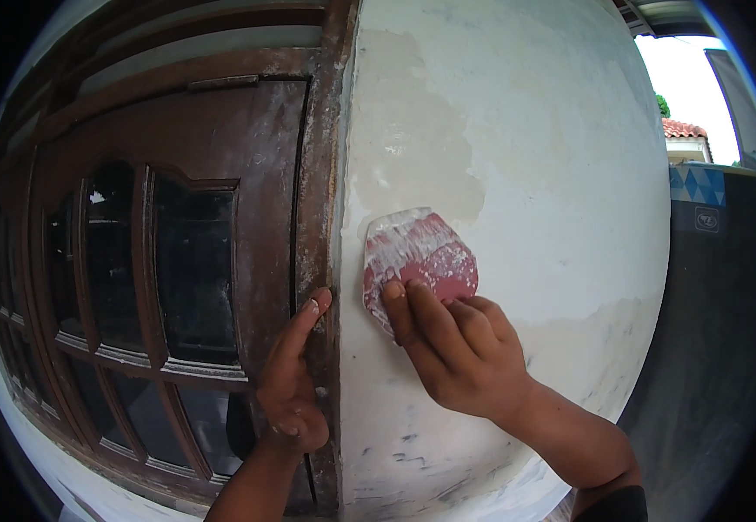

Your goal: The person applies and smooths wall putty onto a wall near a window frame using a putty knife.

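Observation:
A red, flat scraper (pixel 449 271), smeared with white paste, lies against the pale wall (pixel 560 217). My right hand (pixel 460 348) grips its lower edge, fingertips pressed on its face. A damp, darker patch of filler (pixel 412 130) spreads over the wall above the scraper. To the left, my left hand (pixel 295 374) is raised beside the brown wooden door frame (pixel 327 226), with a fingertip at the frame's edge and a white smear on it. No object shows in my left hand, and its fingers look stretched out.
A brown wooden door (pixel 265 200) with glass panes (pixel 195 261) fills the left side. At the right stands a dark grey panel (pixel 708 322) with a blue patterned strip. Beyond it are a red tiled roof (pixel 682 129) and bright sky.

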Motion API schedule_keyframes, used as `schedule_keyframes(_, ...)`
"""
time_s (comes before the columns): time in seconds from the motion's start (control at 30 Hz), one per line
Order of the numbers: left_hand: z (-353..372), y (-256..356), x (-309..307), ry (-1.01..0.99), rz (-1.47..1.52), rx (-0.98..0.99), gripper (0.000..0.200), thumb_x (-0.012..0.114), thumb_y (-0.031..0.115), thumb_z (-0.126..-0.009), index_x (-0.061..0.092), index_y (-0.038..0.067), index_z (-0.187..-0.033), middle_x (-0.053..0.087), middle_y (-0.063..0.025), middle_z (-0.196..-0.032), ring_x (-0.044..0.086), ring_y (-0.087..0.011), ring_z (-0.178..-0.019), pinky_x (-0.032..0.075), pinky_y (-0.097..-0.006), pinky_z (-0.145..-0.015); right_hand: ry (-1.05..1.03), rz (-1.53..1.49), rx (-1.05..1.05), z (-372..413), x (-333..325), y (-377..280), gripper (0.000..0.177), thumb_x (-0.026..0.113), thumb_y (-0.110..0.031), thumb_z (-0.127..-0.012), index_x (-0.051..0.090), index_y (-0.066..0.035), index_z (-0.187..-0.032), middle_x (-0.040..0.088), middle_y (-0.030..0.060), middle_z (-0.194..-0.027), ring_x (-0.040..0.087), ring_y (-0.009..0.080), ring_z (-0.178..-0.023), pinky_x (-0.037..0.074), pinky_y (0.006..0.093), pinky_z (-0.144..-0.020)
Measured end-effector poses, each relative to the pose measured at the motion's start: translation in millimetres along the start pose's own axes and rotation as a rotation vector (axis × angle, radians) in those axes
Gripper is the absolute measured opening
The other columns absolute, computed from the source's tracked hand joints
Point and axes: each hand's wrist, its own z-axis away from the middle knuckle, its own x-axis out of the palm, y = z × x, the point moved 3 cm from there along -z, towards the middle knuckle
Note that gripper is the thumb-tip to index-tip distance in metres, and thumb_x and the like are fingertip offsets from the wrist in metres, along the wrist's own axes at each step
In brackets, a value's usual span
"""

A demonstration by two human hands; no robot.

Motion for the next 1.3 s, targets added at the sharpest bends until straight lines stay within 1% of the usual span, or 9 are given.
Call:
schedule_keyframes(0.1,0.1,0.2,0.8,0.007,0.001,0.036,0.113,0.02,0.082,-0.093,0.032,-0.015,-0.15,0.043,-0.0322,-0.152,0.04,-0.0386,-0.146,0.024,-0.0472,-0.123,0.013,-0.033,-0.021,24.0,-20.0,-29.2,0.033,0.065,-0.01,-0.089,0.075,-0.007,-0.12,0.068,0.0029,-0.112,0.051,0.0137,-0.088,0.049,0.0258,-0.074)
schedule_keyframes(0.2,0.8,2.6,-0.7,0.076,0.043,-0.024,0.121,0.03,0.088,-0.088,0.038,-0.017,-0.146,0.047,-0.0308,-0.149,0.045,-0.0351,-0.142,0.03,-0.0454,-0.12,0.059,-0.066,0.011,23.1,-36.9,-29.5,0.029,0.068,-0.01,-0.089,0.076,-0.01,-0.118,0.069,0.0012,-0.111,0.05,0.013,-0.086,0.049,0.0246,-0.072)
schedule_keyframes(0.27,0.9,3.1,0.6,0.01,-0.032,0.001,0.113,0.019,0.082,-0.093,0.033,-0.014,-0.15,0.044,-0.0323,-0.151,0.04,-0.0384,-0.146,0.024,-0.0469,-0.123,0.082,-0.04,0.041,10.2,-40.4,-12.7,0.033,0.066,-0.012,-0.088,0.076,-0.008,-0.119,0.069,0.0009,-0.109,0.051,0.0133,-0.085,0.049,0.0256,-0.073)
schedule_keyframes(0.4,0.6,6.0,1.2,0.007,-0.041,-0.003,0.112,0.019,0.082,-0.093,0.033,-0.014,-0.15,0.044,-0.0323,-0.151,0.04,-0.0383,-0.146,0.024,-0.0472,-0.123,0.091,0.026,0.038,-8.4,-12.5,16.9,0.035,0.065,-0.011,-0.088,0.074,-0.007,-0.122,0.068,0.0029,-0.112,0.051,0.014,-0.086,0.05,0.0257,-0.073)
schedule_keyframes(0.53,2.0,4.6,1.0,0.014,-0.003,0.021,0.112,0.019,0.082,-0.094,0.033,-0.014,-0.15,0.044,-0.0321,-0.151,0.04,-0.0383,-0.146,0.025,-0.0473,-0.123,0.0,-0.024,-0.069,18.1,-15.1,-9.7,0.035,0.065,-0.011,-0.09,0.073,-0.006,-0.123,0.066,0.0031,-0.114,0.051,0.014,-0.088,0.051,0.0249,-0.073)
schedule_keyframes(0.67,1.2,6.0,1.1,-0.003,0.001,0.046,0.112,0.019,0.082,-0.094,0.033,-0.014,-0.15,0.044,-0.0315,-0.151,0.041,-0.0381,-0.146,0.026,-0.0468,-0.123,0.012,-0.093,-0.029,38.5,-41.6,-26.9,0.029,0.07,-0.012,-0.09,0.076,-0.014,-0.119,0.069,-0.0009,-0.11,0.051,0.0122,-0.089,0.048,0.0233,-0.074)
schedule_keyframes(0.87,2.0,8.1,2.6,0.019,0.0,0.002,0.113,0.02,0.082,-0.093,0.033,-0.015,-0.149,0.044,-0.0315,-0.151,0.041,-0.0373,-0.146,0.026,-0.0463,-0.123,0.148,0.052,-0.016,-12.1,-9.5,13.9,0.035,0.061,-0.006,-0.087,0.074,-0.005,-0.12,0.067,0.0046,-0.113,0.053,0.0145,-0.088,0.051,0.0258,-0.076)
schedule_keyframes(1.1,2.5,8.3,0.1,0.008,0.024,0.02,0.114,0.022,0.083,-0.093,0.031,-0.015,-0.15,0.044,-0.0317,-0.152,0.042,-0.0374,-0.145,0.026,-0.0463,-0.123,0.078,-0.021,-0.109,21.9,-23.8,-26.0,0.031,0.07,-0.012,-0.09,0.076,-0.013,-0.12,0.067,-0.0026,-0.114,0.05,0.0118,-0.091,0.049,0.0232,-0.074)
schedule_keyframes(1.3,4.8,7.0,1.4,0.005,-0.016,0.006,0.113,0.022,0.082,-0.093,0.031,-0.015,-0.15,0.044,-0.0316,-0.152,0.042,-0.0382,-0.145,0.026,-0.0465,-0.123,0.14,0.047,-0.032,-10.8,-21.5,12.1,0.034,0.065,-0.008,-0.087,0.074,-0.006,-0.12,0.066,0.0027,-0.109,0.052,0.0127,-0.083,0.05,0.0252,-0.073)
